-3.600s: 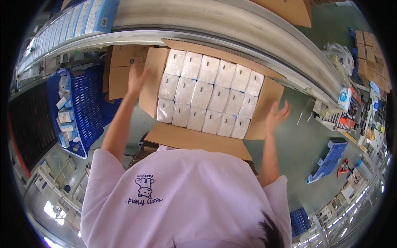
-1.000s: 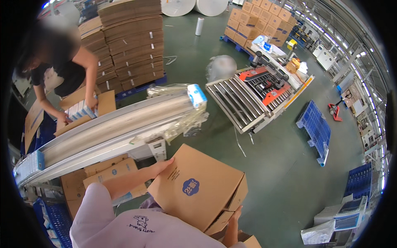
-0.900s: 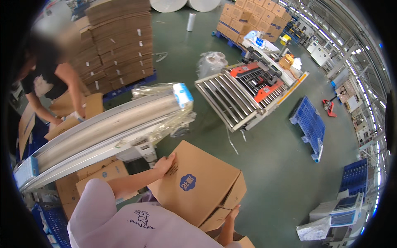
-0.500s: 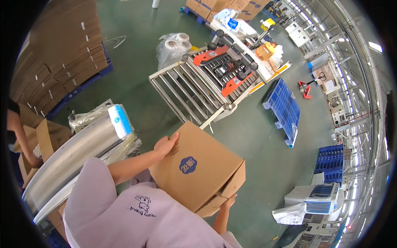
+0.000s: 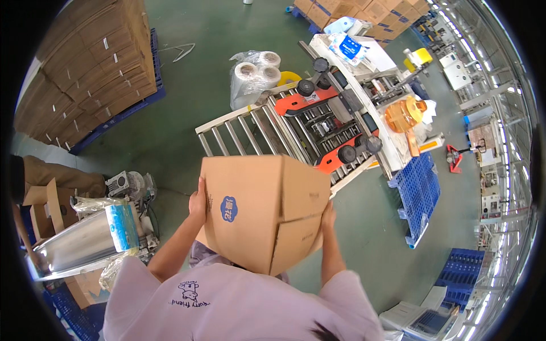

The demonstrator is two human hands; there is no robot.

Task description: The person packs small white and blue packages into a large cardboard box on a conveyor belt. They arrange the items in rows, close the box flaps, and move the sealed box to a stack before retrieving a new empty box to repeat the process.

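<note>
A brown cardboard box [image 5: 250,182] with a dark blue printed emblem is held up in front of my body, tilted. My left hand [image 5: 198,202] presses on its left side, fingers partly hidden behind the edge. On the opposite side, my right hand [image 5: 328,216] grips near the closed flaps, whose seam shows. Just beyond the box lies a roller conveyor [image 5: 242,133], its near end partly covered by the box. It leads into a carton sealing machine [image 5: 324,122] with orange side guides and black knobs.
Wrapped film rolls [image 5: 256,77] stand left of the conveyor. Flattened cartons [image 5: 96,68] are stacked on a pallet at far left. A metal chute [image 5: 85,227] with a blue pack [image 5: 121,227] is at my left, near another person's arm [image 5: 23,227]. A blue pallet [image 5: 418,193] leans at right.
The box has turned and now faces the conveyor, closer to it. My right hand has moved up from its lower corner to its right side. My view has swung leftward.
</note>
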